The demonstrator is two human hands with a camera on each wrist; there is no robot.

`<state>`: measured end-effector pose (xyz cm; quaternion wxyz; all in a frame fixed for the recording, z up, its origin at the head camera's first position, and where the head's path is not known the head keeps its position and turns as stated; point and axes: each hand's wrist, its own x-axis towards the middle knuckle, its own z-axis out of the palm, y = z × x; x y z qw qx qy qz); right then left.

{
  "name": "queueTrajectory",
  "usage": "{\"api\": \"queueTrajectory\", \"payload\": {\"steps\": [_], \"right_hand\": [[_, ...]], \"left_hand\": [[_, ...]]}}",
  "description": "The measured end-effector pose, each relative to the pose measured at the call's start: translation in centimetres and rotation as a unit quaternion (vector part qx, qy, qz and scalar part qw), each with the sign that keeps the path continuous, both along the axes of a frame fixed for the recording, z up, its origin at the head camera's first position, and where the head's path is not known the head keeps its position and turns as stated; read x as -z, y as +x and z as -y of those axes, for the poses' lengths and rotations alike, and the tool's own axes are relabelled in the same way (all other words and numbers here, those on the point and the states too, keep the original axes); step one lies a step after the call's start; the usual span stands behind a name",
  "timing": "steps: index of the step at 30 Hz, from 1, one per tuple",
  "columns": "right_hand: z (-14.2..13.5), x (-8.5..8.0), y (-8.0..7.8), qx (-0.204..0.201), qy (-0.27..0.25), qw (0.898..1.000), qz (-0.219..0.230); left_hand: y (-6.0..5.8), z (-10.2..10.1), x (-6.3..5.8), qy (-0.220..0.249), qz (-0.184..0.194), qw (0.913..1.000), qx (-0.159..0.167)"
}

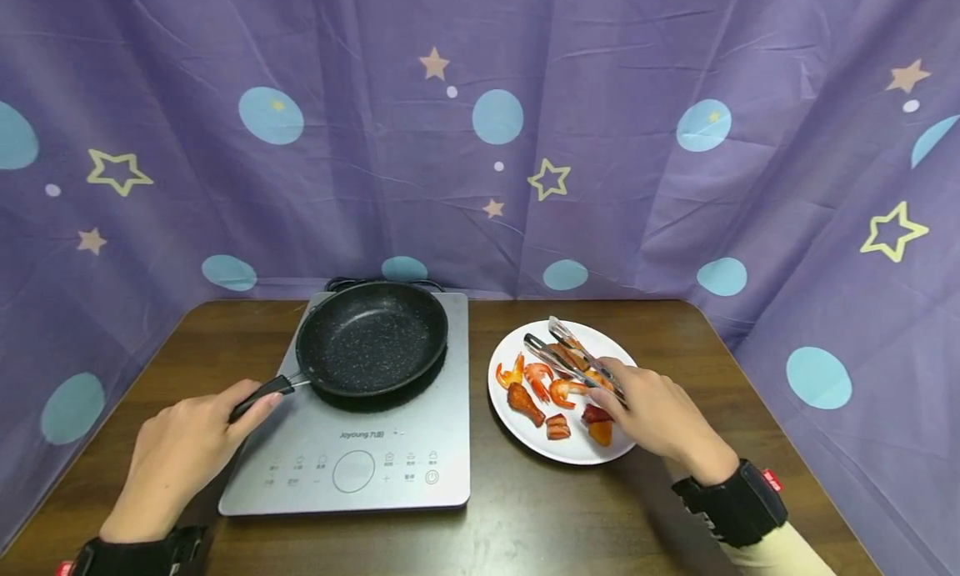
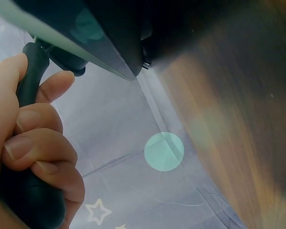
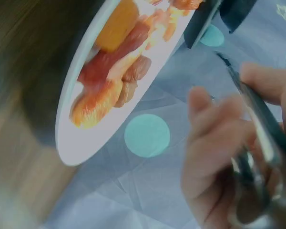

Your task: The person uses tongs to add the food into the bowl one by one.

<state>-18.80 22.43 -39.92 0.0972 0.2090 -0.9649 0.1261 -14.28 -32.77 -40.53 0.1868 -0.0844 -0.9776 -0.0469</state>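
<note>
My left hand (image 1: 183, 447) grips the black handle (image 2: 34, 76) of a dark speckled frying pan (image 1: 371, 338). The pan is over the back part of a silver induction cooktop (image 1: 405, 476), its dark inside bare. In my right hand (image 1: 663, 409) is a pair of metal tongs (image 1: 573, 351), held between thumb and fingers with the two arms spread apart. The tong tips reach over a white plate (image 1: 517, 447) of food. On it lie several shrimp (image 1: 537, 378), a chicken drumstick (image 1: 525, 403), a small reddish-brown ridged piece (image 1: 557, 427) and other pieces, partly hidden by tongs and hand.
The cooktop and plate stand side by side on a dark wooden table (image 1: 525, 526). A black cord (image 1: 341, 284) lies behind the cooktop. A purple curtain (image 1: 637, 209) with stars and blue dots hangs along the table's back and sides.
</note>
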Motion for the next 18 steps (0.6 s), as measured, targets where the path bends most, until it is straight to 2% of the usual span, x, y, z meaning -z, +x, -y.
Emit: {"api": "queueTrajectory", "payload": {"steps": [3, 6, 12, 18], "right_hand": [[-0.9, -0.6, 1.1, 0.005, 0.05, 0.999, -0.009], [-1.3, -0.9, 2.0, 0.007, 0.078, 0.997, -0.009], [-1.4, -0.4, 3.2, 0.018, 0.079, 0.997, -0.009], [-1.0, 0.6, 3.5, 0.026, 0.077, 0.997, -0.006]], "left_hand": [[0.0, -0.2, 0.0, -0.004, -0.006, 1.0, 0.004], [0.0, -0.2, 0.0, -0.003, 0.001, 1.0, 0.002], [0.2, -0.3, -0.3, 0.001, 0.007, 1.0, 0.001], [0.3, -0.2, -0.3, 0.005, 0.012, 0.9999, 0.001]]}}
